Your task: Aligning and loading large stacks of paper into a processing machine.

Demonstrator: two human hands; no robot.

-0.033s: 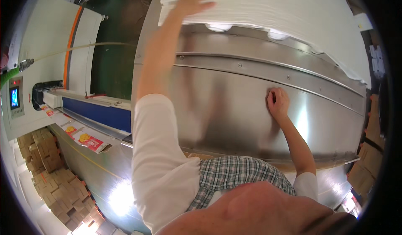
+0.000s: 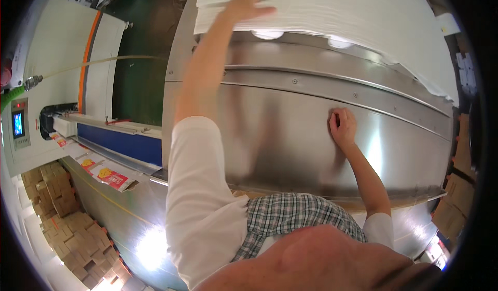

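A tall stack of thin white sheets [image 2: 332, 5], perhaps tissue, lies at the far side with its layered edge facing me. My left hand [image 2: 246, 9] reaches out to the stack's left part, fingers stretched and apart, slightly blurred by motion. It is over or on the sheets; whether it presses on them I cannot tell. Loosely curled, my right hand [image 2: 343, 127] rests on the bare metal table [image 2: 290, 140], right of the middle. A dark hollow shows between its thumb and fingers, and no object is visible there.
A raised metal rail [image 2: 321, 86] crosses between table and stack. At the left, a white machine [image 2: 52, 57] has a small lit screen [image 2: 18, 124] and a blue conveyor belt [image 2: 119, 141], beside red-and-white printed packaging [image 2: 109, 176]. Brown cartons [image 2: 78, 234] are piled at the lower left.
My left hand has shifted slightly to the right along the stack. My right hand stays curled on the table.
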